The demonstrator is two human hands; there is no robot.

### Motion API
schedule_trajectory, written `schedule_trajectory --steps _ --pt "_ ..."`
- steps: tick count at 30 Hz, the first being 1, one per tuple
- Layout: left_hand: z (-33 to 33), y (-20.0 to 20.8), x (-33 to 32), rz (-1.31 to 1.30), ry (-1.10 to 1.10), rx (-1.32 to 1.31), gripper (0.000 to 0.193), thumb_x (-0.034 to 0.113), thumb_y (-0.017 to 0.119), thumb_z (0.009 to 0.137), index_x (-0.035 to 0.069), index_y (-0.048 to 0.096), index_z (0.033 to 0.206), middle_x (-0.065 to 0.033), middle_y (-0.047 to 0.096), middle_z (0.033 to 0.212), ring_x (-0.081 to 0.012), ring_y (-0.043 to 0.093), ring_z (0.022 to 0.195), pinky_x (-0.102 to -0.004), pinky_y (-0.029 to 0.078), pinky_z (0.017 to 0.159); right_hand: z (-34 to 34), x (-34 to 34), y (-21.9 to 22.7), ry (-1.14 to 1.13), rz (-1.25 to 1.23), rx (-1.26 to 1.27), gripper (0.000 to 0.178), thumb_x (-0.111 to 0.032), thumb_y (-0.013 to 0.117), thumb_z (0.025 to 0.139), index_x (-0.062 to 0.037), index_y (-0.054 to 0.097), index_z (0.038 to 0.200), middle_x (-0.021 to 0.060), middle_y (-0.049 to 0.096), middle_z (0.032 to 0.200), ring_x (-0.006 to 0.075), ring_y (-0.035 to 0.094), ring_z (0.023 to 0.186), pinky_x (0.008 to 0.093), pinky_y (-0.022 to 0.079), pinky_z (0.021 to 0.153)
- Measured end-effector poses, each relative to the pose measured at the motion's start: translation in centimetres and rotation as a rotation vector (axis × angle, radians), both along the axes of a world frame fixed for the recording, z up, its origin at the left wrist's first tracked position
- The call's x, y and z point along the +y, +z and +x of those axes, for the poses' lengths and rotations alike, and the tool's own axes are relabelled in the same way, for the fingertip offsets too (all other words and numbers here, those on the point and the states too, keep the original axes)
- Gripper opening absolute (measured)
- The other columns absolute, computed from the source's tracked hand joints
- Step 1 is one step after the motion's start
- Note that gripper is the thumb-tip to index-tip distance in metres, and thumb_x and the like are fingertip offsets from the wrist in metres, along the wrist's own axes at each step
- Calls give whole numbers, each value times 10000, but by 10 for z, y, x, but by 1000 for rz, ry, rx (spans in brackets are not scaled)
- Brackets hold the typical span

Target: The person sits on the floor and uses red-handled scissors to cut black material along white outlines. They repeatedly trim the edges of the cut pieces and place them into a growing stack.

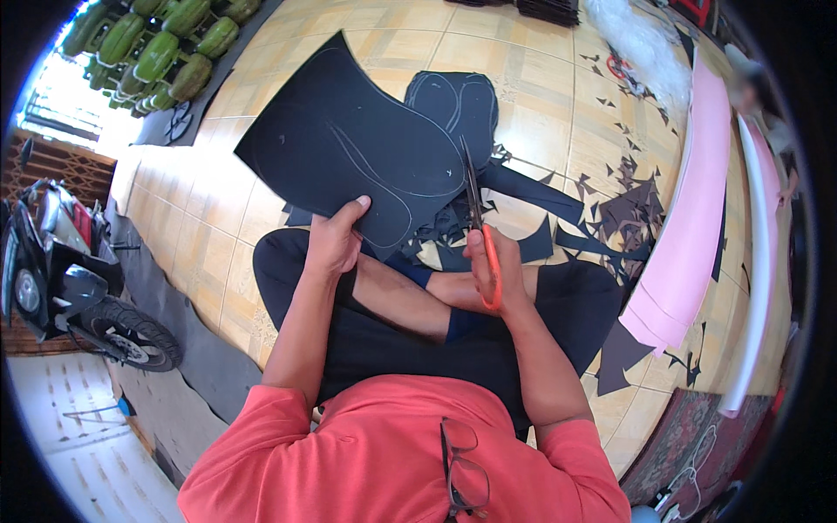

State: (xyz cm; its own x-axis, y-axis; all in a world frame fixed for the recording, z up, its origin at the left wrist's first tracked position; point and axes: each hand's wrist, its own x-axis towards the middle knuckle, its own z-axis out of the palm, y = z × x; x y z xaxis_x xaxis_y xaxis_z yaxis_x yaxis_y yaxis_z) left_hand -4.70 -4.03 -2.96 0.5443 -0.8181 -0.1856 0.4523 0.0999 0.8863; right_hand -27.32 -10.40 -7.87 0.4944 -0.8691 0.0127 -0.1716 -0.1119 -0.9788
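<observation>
My left hand (336, 237) pinches the lower edge of a black sheet (305, 122), thumb on top. Pale curved outlines, shaped like shoe soles, are drawn on the sheet. In my right hand (508, 268) is a pair of scissors (491, 275) with orange handles. Their dark blades point away from me, at the sheet's rounded right edge; whether they touch it I cannot tell. Beyond the sheet, and partly hidden by it, lies a black piece (478, 96) with similar outlines. Dark offcuts (446, 225) are heaped below the sheet, before my crossed legs.
Scraps (632, 209) litter the tiled floor to my right, beside long pink sheets (684, 218). Clear plastic (641, 52) lies at the far right. A motorcycle (78, 279) stands left; green rounded objects (166, 44) fill the far left. Another person (767, 109) is partly visible at right.
</observation>
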Motion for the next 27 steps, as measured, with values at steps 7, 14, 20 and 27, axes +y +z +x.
schedule_trajectory --steps 7,14,20,27 --pt "10 -5 10 67 -76 -71 439 -64 572 843 -38 494 1274 -153 593 1205 -271 613 1073 -396 527 916 18 1 -29 -63 -146 -95 512 -463 438 1004 -15 557 787 -5 436 521 74 418 421 249 350 422" --pt "17 0 8 69 -30 -30 444 -11 625 857 -28 505 1284 -135 590 1222 -240 596 1097 -375 511 920 2 3 -15 54 36 -91 478 -437 414 1017 -15 556 844 -7 445 568 73 451 481 238 353 436" --pt "28 10 24 316 -172 -93 556 73 718 810 -30 494 1308 -129 619 1185 -244 598 1093 -364 484 939 3 -5 -29 -41 -37 -15 405 -392 447 1005 -13 556 914 46 510 651 143 510 567 285 411 520" --pt "23 7 39 452 -366 -129 586 75 756 760 -38 532 1289 -123 632 1184 -238 586 1108 -351 434 988 2 -6 -4 -85 -25 -21 284 -287 546 970 -3 553 950 160 602 746 296 599 690 387 474 647"
